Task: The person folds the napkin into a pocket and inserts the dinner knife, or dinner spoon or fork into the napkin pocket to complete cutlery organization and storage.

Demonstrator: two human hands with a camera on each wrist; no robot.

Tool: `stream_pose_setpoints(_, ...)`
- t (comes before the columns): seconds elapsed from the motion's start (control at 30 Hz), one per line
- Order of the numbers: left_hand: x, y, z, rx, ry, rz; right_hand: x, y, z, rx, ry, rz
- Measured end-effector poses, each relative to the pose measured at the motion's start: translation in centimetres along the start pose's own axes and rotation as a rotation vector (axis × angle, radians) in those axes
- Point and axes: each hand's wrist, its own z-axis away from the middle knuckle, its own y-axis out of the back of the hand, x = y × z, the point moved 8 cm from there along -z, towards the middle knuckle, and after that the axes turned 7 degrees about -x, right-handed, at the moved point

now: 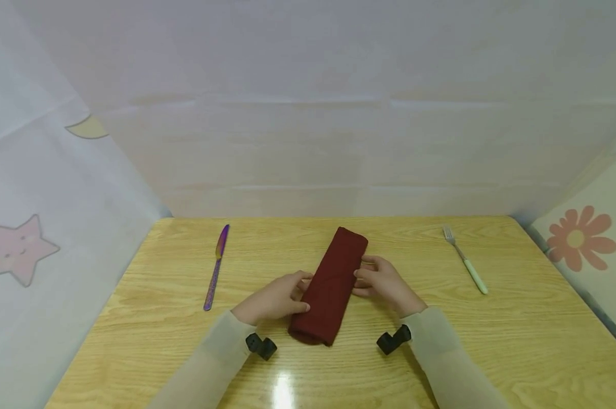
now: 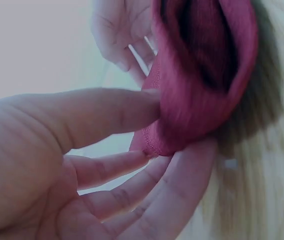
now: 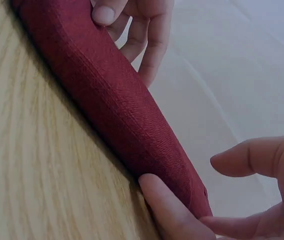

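A dark red cloth napkin (image 1: 330,289), folded into a long flat roll, lies slantwise on the wooden table between both hands. Its near end shows a hollow fold in the left wrist view. My left hand (image 1: 279,296) pinches its left side, the thumb (image 2: 127,110) against the cloth and the forefinger below it. On the other long side is my right hand (image 1: 386,284), whose fingertips (image 3: 154,187) touch the lower edge of the cloth. The right thumb (image 3: 242,159) stands apart from the roll.
To the left on the table (image 1: 149,341) lies a purple, iridescent knife (image 1: 217,270). A fork (image 1: 466,261) with a pale green handle lies to the right. A pale cloth backdrop (image 1: 308,142) rises behind the table and along its sides.
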Motion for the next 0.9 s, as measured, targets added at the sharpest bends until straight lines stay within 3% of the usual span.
stream_pose_setpoints(0.33,-0.3,-0.4,-0.2,0.012,0.021,0.106,0.3,-1.5,-0.4,-0.134,0.087,-0.037)
stream_pose_setpoints(0.43,-0.2,-0.4,-0.2,0.026,0.03,0.121,0.6,-1.7,-0.5,-0.165,0.097,-0.002)
stream_pose_setpoints(0.6,-0.1,-0.2,-0.1,0.049,0.033,0.077,1.1,-1.8,-0.6,-0.187,0.09,0.078)
stream_pose_setpoints(0.9,-0.4,0.3,-0.1,0.08,0.026,0.006,1.5,-1.8,-1.1,-0.185,0.074,0.083)
